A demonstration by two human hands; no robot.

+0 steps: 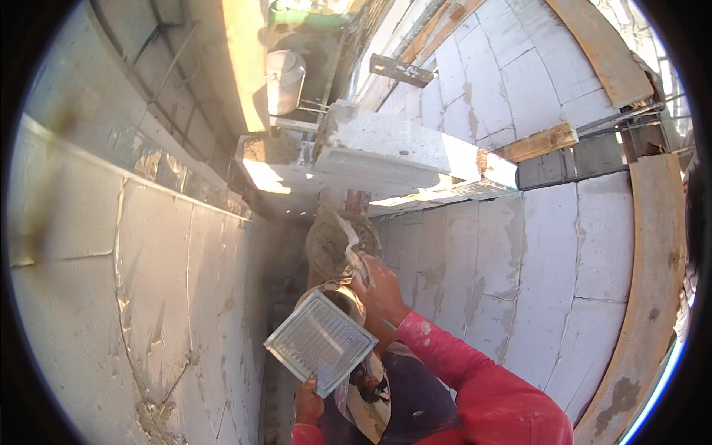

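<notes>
My left hand (309, 403) grips a square glass block (320, 343) by its lower corner, its ribbed face tilted up. My right hand (380, 288) is closed round the handle of a trowel (350, 233). The trowel's blade is over a round tub of grey mortar (326, 248), just beyond the glass block; I cannot tell how deep it dips. Between the glass block and the tub shows the rim of another round container (343, 298), partly hidden by the block and my right hand.
Pale block walls stand close on the left (156, 282) and right (545, 245). Ahead is a ledge of white blocks (397, 137) with a wooden piece (538, 142) at its right end. A whitish bucket (285, 80) stands beyond it. A long plank (641, 297) runs along the right.
</notes>
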